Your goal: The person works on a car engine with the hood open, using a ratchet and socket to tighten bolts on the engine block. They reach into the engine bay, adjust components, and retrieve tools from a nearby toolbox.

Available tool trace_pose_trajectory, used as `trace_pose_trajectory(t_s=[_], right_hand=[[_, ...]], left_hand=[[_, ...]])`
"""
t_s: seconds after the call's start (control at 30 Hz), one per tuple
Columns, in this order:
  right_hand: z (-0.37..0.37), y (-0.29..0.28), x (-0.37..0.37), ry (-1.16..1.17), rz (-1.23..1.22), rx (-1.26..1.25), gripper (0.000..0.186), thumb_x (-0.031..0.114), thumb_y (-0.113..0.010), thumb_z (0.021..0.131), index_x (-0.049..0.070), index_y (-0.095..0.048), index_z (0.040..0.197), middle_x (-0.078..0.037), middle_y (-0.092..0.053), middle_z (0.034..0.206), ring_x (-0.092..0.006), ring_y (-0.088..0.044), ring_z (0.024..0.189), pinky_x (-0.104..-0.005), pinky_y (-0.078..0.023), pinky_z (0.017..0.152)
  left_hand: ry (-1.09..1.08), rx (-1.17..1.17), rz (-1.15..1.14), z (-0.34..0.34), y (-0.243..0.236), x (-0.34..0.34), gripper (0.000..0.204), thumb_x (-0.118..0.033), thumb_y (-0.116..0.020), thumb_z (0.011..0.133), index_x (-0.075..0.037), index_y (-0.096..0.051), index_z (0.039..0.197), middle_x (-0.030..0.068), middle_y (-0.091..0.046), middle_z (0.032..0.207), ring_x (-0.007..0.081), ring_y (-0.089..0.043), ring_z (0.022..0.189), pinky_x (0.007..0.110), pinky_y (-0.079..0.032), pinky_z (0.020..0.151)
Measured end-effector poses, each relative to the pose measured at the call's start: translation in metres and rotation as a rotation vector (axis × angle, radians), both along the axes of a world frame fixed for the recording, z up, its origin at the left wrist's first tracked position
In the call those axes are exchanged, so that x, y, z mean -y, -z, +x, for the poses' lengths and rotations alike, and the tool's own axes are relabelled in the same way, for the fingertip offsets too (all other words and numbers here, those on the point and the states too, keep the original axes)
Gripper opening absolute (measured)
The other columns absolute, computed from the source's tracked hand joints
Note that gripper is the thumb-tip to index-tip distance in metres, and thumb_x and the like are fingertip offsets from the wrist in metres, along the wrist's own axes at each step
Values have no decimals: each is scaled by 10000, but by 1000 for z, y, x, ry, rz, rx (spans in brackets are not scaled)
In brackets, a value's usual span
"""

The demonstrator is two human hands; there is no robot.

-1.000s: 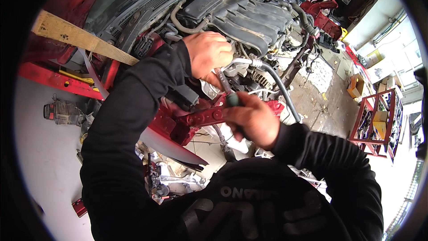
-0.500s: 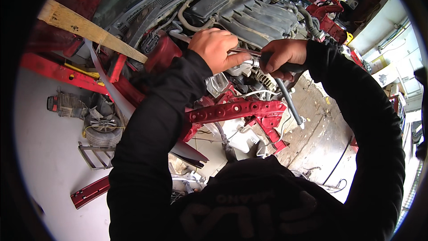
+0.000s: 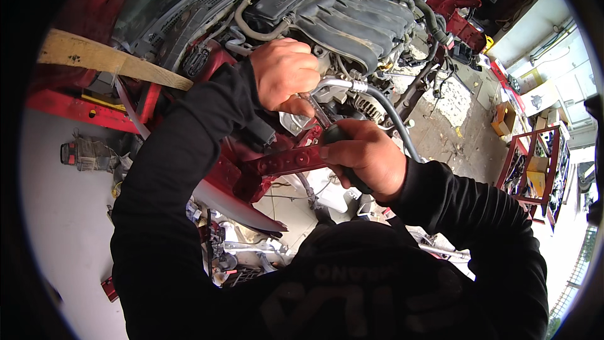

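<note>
Workshop floor beside an open engine bay

Bright light falls on the right side of the workshop, where a red-framed rack stands loaded with parts, and a cardboard box sits on the floor near it. At upper left a wooden beam runs slantwise across red bodywork. A dark car part lies on the pale floor at far left.

In the engine bay, a ribbed black engine cover takes up the top middle, with a tan hose bent along its left side. A silver pipe curves out just to the right of the hands and joins a black hose, which runs down toward the right sleeve.

The tool, with a metal shaft and a dark grip, slants between the two hands at the near edge of the engine bay. The left hand is closed on its upper metal end, knuckles up; its underside is hidden. The right hand is wrapped around the dark grip, thumb along the top, with part of the handle showing below the fingers. Beneath the tool, a red crossmember with round holes reaches toward the right hand, and a white plastic container lies lower down.
</note>
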State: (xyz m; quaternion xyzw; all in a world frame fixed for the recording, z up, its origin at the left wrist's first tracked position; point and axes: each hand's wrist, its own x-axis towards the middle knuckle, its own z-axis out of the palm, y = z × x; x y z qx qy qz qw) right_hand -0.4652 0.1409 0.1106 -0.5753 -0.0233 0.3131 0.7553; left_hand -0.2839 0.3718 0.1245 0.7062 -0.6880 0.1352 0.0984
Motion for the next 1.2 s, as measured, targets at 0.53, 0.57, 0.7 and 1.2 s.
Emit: trace_pose_trajectory(t_s=[0.53,0.57,0.7,1.2], right_hand=[[226,-25,33,-198,-1717,1392,459,272,-711,1064,225,-685,1520,-46,-607,1587,-282,-560,1468,-517,-466,1168],[231,-21,29,-168,-1687,1383,460,235,-698,1055,222,-688,1515,-60,-612,1587,-292,-554,1488,-536,-464,1178],[230,-16,43,-230,-1643,1161,319,307,-733,966,174,-790,1251,-135,-799,1211,-358,-755,1200,-516,-604,987],[213,-5,35,1,-1617,1133,282,370,-709,972,142,-805,1107,-138,-818,1107,-372,-776,1120,-507,-608,960]], left_hand=[[-1377,155,-282,-26,32,80,298,-361,-764,1002,-66,-804,989,120,-805,1056,376,-709,1147,568,-532,981],[-1396,119,-266,-26,31,84,300,-354,-739,1008,-62,-808,994,123,-809,1072,365,-702,1164,561,-517,1001],[-1317,64,-231,-30,23,81,352,-396,-710,1019,-63,-822,998,145,-823,1061,362,-716,1147,543,-523,1019],[-1347,-223,105,-29,-12,80,323,-230,-612,1042,-93,-875,1171,187,-833,1224,386,-799,1172,498,-625,1016]])
